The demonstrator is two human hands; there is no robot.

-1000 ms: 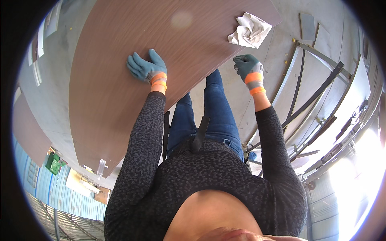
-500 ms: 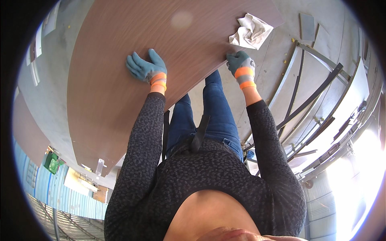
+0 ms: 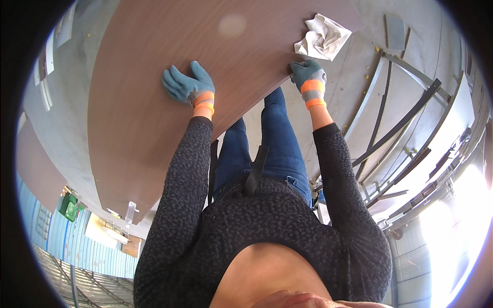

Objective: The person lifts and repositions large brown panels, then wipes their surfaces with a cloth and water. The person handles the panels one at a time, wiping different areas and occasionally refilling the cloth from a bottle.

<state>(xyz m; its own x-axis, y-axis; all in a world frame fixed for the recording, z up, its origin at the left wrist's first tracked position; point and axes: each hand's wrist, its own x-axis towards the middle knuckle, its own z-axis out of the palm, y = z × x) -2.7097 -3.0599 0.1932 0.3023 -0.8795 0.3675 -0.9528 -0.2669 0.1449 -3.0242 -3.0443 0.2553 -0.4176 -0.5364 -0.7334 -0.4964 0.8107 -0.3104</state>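
A large brown wood-grain panel lies in front of me and runs off toward the far left. On its face rests my left hand, in a blue-grey glove with an orange cuff, fingers spread flat. My right hand, gloved alike, is closed at the panel's near right edge. Its fingers are curled, and whatever is in them is hidden. Just beyond that hand, a crumpled white cloth lies at the panel's right corner and overhangs the edge.
To the right, metal frame bars and a dark strip lie low near pale sheets. A small clear bottle is at the panel's lower left end. Farther off is a green container. My legs stand close against the panel's edge.
My right hand has moved slightly away from me along the panel's edge, nearer the cloth. The left hand stays flat in place. The whole view has shifted a little.
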